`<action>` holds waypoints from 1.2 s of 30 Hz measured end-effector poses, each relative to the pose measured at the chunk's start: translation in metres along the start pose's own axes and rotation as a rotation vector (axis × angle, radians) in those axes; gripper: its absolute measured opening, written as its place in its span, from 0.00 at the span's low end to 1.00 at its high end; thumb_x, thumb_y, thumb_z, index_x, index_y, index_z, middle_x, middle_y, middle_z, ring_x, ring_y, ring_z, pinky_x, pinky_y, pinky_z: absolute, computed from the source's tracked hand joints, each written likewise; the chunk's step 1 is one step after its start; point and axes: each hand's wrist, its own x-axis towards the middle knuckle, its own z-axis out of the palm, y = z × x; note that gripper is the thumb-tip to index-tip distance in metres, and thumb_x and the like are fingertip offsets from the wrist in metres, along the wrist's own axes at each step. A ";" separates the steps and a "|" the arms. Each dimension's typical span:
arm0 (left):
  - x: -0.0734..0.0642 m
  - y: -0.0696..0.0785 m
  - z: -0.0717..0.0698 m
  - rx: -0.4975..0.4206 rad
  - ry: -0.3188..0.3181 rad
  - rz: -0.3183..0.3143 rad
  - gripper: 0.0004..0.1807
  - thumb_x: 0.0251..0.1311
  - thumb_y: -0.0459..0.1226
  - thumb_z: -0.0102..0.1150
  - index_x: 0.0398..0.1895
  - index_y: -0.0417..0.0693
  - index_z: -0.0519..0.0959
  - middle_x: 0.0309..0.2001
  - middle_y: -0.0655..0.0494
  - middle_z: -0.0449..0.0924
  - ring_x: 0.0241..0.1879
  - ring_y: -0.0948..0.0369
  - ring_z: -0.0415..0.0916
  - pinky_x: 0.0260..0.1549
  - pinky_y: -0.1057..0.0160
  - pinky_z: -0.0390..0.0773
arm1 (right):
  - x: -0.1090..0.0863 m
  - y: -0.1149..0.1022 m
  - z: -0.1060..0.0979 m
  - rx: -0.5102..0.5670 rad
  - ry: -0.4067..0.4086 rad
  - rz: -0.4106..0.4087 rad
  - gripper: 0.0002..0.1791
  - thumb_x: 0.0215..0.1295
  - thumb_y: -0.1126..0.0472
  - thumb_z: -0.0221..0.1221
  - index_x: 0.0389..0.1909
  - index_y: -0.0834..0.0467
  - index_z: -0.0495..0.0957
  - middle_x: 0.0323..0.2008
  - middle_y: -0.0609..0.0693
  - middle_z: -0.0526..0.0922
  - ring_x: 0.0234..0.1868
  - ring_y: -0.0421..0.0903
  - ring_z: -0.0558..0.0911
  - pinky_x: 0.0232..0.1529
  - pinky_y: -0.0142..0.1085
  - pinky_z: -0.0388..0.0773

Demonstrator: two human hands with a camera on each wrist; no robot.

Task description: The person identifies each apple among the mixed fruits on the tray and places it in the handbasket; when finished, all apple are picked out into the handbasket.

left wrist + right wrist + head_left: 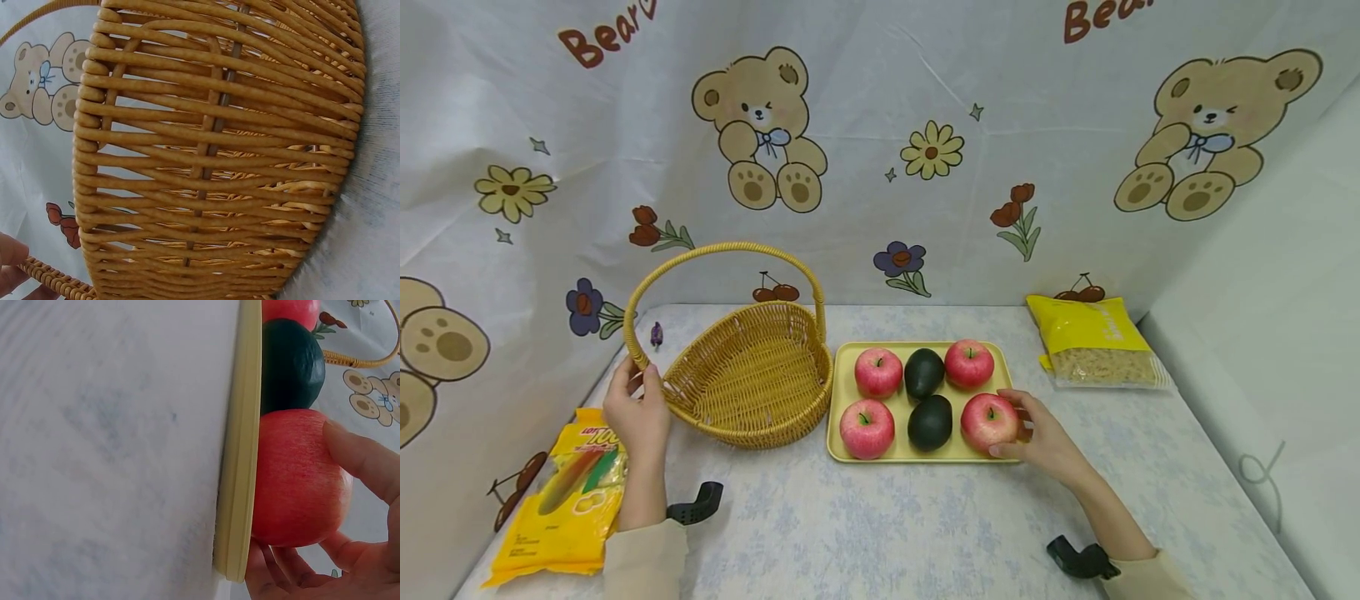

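A wicker basket (752, 375) with a tall arched handle stands on the table, tilted slightly toward the left. My left hand (638, 408) grips the lower left end of its handle; the left wrist view shows the woven side (212, 150) and fingertips (12, 253) on the handle. To the right lies a yellow tray (898, 458) of red apples and dark green avocados (929, 422). At its front right corner my right hand (1037, 437) holds an apple (989, 423), thumb and fingers around it. In the right wrist view that apple (300, 481) sits at the tray's rim (240, 487).
Left of the left forearm lies a yellow snack bag (561, 508). Another yellow-topped bag (1097, 342) with a clear lower part lies at the back right. A printed bear cloth (865, 150) hangs behind the table. A thin white cord (1266, 475) lies at the right side.
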 end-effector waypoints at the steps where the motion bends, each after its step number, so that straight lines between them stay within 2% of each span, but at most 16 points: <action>1: 0.000 0.000 0.000 -0.002 0.000 0.000 0.23 0.73 0.45 0.46 0.68 0.54 0.71 0.62 0.51 0.76 0.57 0.55 0.73 0.57 0.59 0.74 | 0.000 0.000 0.000 0.003 -0.001 0.007 0.46 0.50 0.57 0.73 0.68 0.61 0.61 0.62 0.62 0.69 0.58 0.59 0.72 0.58 0.52 0.74; 12: -0.001 0.002 -0.001 -0.008 -0.012 -0.010 0.23 0.73 0.45 0.46 0.68 0.53 0.71 0.62 0.50 0.75 0.58 0.55 0.72 0.58 0.58 0.74 | 0.001 -0.005 -0.002 -0.002 -0.011 0.047 0.45 0.50 0.56 0.73 0.67 0.59 0.62 0.62 0.62 0.70 0.58 0.60 0.71 0.58 0.52 0.75; 20: -0.001 0.001 -0.001 -0.011 -0.010 -0.011 0.23 0.72 0.45 0.46 0.68 0.53 0.71 0.62 0.49 0.75 0.58 0.55 0.73 0.57 0.59 0.74 | 0.001 -0.005 -0.002 -0.014 0.008 0.074 0.43 0.49 0.57 0.74 0.66 0.58 0.64 0.61 0.61 0.71 0.57 0.57 0.72 0.54 0.44 0.78; 28: -0.001 0.000 -0.002 -0.010 -0.006 -0.001 0.23 0.72 0.45 0.47 0.68 0.52 0.71 0.61 0.49 0.76 0.57 0.55 0.73 0.57 0.59 0.75 | 0.002 -0.005 -0.001 -0.023 0.018 0.096 0.43 0.49 0.55 0.74 0.65 0.58 0.65 0.60 0.61 0.72 0.57 0.58 0.72 0.55 0.48 0.78; 36: 0.000 -0.001 -0.001 -0.016 -0.013 -0.003 0.23 0.73 0.45 0.46 0.68 0.53 0.71 0.62 0.48 0.75 0.58 0.54 0.72 0.58 0.57 0.74 | -0.001 -0.010 -0.003 -0.018 0.016 0.079 0.42 0.50 0.55 0.74 0.65 0.58 0.65 0.60 0.60 0.72 0.56 0.56 0.72 0.53 0.44 0.79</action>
